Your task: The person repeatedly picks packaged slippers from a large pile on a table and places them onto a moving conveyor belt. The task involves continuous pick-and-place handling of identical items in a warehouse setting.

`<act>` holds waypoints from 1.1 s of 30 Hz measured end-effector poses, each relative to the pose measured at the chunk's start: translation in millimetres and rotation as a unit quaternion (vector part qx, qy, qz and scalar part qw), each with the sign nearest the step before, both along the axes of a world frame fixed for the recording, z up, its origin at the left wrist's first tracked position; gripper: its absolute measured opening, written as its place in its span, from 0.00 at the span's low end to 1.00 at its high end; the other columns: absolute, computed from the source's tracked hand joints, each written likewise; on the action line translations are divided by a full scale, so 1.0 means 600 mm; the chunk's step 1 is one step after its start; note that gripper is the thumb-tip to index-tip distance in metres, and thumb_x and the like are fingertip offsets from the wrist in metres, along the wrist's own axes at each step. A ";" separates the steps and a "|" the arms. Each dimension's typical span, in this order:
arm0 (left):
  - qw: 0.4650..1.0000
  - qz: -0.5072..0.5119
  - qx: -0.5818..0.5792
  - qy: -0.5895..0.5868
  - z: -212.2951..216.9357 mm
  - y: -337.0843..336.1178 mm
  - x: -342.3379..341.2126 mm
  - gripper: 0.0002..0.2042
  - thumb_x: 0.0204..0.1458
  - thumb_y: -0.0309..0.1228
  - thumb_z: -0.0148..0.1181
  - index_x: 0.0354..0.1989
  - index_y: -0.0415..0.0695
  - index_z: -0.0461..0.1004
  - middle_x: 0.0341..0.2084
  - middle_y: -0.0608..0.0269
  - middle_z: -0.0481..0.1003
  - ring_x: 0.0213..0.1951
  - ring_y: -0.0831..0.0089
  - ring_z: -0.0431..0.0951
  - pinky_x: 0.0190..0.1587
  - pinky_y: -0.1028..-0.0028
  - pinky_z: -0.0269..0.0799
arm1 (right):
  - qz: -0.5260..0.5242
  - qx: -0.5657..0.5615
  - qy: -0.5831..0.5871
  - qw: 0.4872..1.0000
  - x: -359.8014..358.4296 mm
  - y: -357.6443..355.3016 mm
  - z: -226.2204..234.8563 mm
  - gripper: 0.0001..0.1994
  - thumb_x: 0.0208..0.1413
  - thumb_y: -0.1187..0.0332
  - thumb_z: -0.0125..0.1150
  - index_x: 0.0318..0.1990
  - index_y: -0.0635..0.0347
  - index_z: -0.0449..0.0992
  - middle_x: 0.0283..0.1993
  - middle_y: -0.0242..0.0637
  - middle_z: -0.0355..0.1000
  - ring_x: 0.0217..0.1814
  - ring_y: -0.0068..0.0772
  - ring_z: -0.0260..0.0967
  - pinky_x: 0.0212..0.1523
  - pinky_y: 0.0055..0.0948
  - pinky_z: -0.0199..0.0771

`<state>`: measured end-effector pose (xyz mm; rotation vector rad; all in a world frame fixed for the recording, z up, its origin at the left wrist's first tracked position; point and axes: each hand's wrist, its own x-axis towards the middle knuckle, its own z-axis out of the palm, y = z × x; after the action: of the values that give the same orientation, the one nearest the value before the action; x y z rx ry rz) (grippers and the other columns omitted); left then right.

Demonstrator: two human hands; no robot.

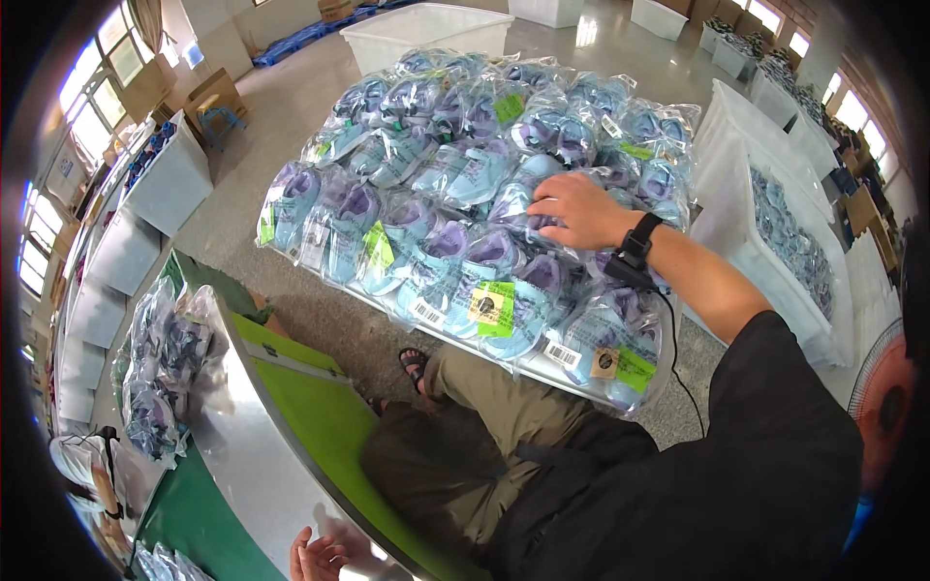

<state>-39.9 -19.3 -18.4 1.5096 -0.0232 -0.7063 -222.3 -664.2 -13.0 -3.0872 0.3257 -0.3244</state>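
Observation:
Light blue and purple shoes in clear plastic bags lie in close rows on a white tabletop or tray in front of me. My right hand rests over the bagged shoes right of the middle, fingers stretched out and apart. Whether it presses on a bag is hard to tell. A dark strap with a small device circles that wrist, and a black cable hangs from it. My left hand is low in the picture, beside the metal edge of a workbench. Its fingers are loosely bent and apart, with nothing visible in them.
More bagged shoes lie on the green belt at left. A green panel runs below the bench's edge. White bins stand along the left, a large bin of bagged goods at right, beside a fan. Another person's arm shows lower left.

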 end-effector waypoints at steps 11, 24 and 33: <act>0.990 0.117 0.068 -0.024 -0.004 0.060 -0.013 0.23 0.63 0.43 0.52 0.60 0.39 0.67 0.43 0.50 0.78 0.40 0.61 0.80 0.42 0.66 0.77 | 0.004 -0.015 -0.040 0.999 0.009 0.023 -0.022 0.14 0.43 0.67 0.67 0.41 0.54 0.81 0.51 0.40 0.73 0.58 0.47 0.68 0.58 0.48 0.66; 0.986 0.138 0.093 -0.027 0.000 0.191 0.090 0.20 0.66 0.39 0.52 0.60 0.38 0.68 0.45 0.57 0.78 0.44 0.72 0.78 0.46 0.71 0.75 | 0.072 0.078 -0.053 0.993 0.036 0.118 0.034 0.22 0.49 0.75 0.59 0.54 0.67 0.71 0.64 0.50 0.64 0.68 0.52 0.60 0.70 0.40 0.54; 0.822 0.319 0.410 -0.231 -0.074 0.457 0.268 0.32 0.54 0.42 0.66 0.60 0.30 0.68 0.56 0.42 0.73 0.58 0.58 0.73 0.60 0.65 0.67 | 0.189 0.130 -0.019 0.973 0.065 0.296 0.104 0.21 0.45 0.75 0.58 0.50 0.69 0.71 0.57 0.52 0.65 0.62 0.56 0.63 0.66 0.46 0.58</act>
<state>121.1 255.0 -62.8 2.3106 0.4577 0.2754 -183.4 -486.8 49.2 -2.7959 -0.2045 -0.2977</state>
